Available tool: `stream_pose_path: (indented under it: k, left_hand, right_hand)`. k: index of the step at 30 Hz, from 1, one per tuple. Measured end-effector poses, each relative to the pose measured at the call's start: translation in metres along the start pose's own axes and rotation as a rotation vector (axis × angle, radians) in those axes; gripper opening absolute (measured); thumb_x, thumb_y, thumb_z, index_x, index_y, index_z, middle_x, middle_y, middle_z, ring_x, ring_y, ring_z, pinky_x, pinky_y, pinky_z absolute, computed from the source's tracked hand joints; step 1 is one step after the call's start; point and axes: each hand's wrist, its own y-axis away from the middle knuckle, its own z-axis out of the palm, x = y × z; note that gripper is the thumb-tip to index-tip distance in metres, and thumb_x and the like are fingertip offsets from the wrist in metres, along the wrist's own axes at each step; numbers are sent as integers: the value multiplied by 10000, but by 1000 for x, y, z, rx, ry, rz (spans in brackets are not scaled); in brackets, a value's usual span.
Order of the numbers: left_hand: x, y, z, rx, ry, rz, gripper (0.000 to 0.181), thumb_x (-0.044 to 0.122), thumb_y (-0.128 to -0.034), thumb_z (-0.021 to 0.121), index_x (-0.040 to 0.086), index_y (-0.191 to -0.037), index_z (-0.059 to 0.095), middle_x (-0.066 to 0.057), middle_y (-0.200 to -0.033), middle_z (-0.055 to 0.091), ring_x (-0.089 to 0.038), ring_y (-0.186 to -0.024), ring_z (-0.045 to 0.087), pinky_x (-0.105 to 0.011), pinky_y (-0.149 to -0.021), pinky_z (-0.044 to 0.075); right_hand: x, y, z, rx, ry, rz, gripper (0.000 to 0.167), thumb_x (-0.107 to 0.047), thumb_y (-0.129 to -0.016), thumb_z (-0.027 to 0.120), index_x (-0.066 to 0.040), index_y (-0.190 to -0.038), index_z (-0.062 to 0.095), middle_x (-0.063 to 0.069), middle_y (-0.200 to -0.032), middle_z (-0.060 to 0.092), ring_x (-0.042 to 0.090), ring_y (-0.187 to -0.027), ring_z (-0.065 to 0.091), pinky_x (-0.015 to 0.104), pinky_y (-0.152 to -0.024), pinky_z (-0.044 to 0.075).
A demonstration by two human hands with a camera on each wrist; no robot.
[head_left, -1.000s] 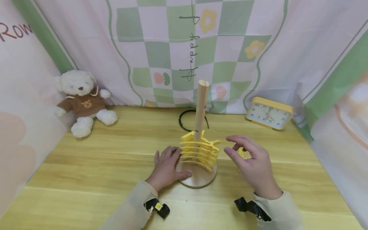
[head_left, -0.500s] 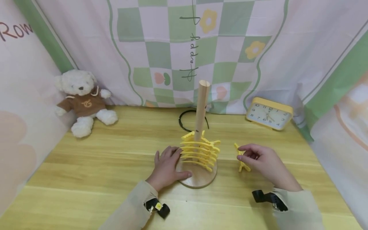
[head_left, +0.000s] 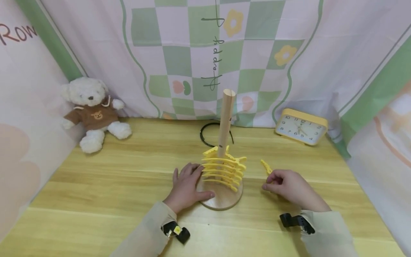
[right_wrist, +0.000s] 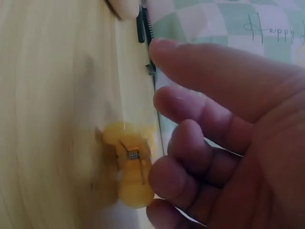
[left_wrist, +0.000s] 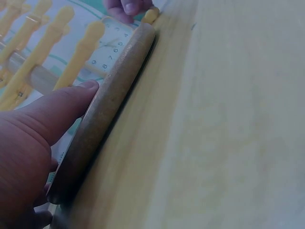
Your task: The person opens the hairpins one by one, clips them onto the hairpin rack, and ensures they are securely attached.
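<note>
A wooden stand, a post [head_left: 226, 117] on a round base [head_left: 219, 203], stands mid-table. Several yellow hair claw clips [head_left: 221, 167] are stacked around the lower post. My left hand [head_left: 184, 189] rests on the base's left side; its thumb [left_wrist: 71, 107] lies over the rim in the left wrist view, its fingers partly hidden. Right of the stand, my right hand [head_left: 287, 187] reaches over another yellow claw clip [head_left: 265, 166]. In the right wrist view this clip [right_wrist: 134, 167], with its metal spring, lies on the table beside my loosely bent fingers; thumb and fingertips are apart.
Behind the stand lies a black headband [head_left: 205, 134]. A yellow-framed clock [head_left: 301, 126] stands at the back right, and a white teddy bear [head_left: 96, 114] in a brown top sits at the back left. A printed curtain [head_left: 176, 60] hangs behind the table.
My right hand has moved right, away from the stand, then down over the loose claw clip, which it partly covers in the head view. The left hand stays on the base.
</note>
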Motion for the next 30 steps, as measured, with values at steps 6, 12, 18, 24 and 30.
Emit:
stream_pose_path:
  k: [6, 12, 18, 24, 30]
  left_hand:
    - [0, 0, 0, 0, 8, -4, 969, 628, -770, 774, 123, -1522, 431, -93, -1535, 400, -347, -1462, 275, -680, -1157, -28]
    - [-1, -1, 0, -1, 7, -7, 967, 630, -771, 774, 122, -1521, 433, -89, -1535, 400, -341, -1463, 275, -672, -1160, -30]
    - [-2, -2, 1, 0, 8, -7, 979, 633, -765, 775, 121, -1524, 428, -93, -1543, 392, -345, -1471, 261, -668, -1162, -37]
    - [-3, -1, 2, 0, 9, -6, 990, 634, -761, 778, 113, -1525, 424, -100, -1546, 386, -348, -1471, 260, -669, -1160, -33]
    - [-4, -1, 3, -1, 14, -8, 985, 633, -763, 778, 117, -1525, 425, -94, -1546, 388, -345, -1473, 256, -662, -1161, -41]
  right_hand:
    - [11, 0, -3, 136, 89, -7, 225, -351, -855, 797, -160, -870, 679, -24, -780, 618, 157, -699, 536, 300, -615, 440]
    - [33, -4, -7, 272, 76, 22, 394, -393, -843, 807, -84, -1047, 672, 63, -957, 647, 221, -860, 575, 372, -742, 459]
    - [52, -2, -16, 182, 37, 93, 795, -518, -812, 798, 28, -1321, 524, 197, -1089, 601, 341, -980, 574, 523, -819, 478]
    - [53, 1, -18, 249, 24, 74, 603, -450, -890, 745, 23, -1230, 589, 150, -1049, 655, 267, -919, 604, 393, -747, 513]
    - [36, 6, -16, 474, -99, -1, 474, -385, -931, 720, -22, -1226, 643, 105, -992, 666, 130, -826, 570, 184, -641, 475]
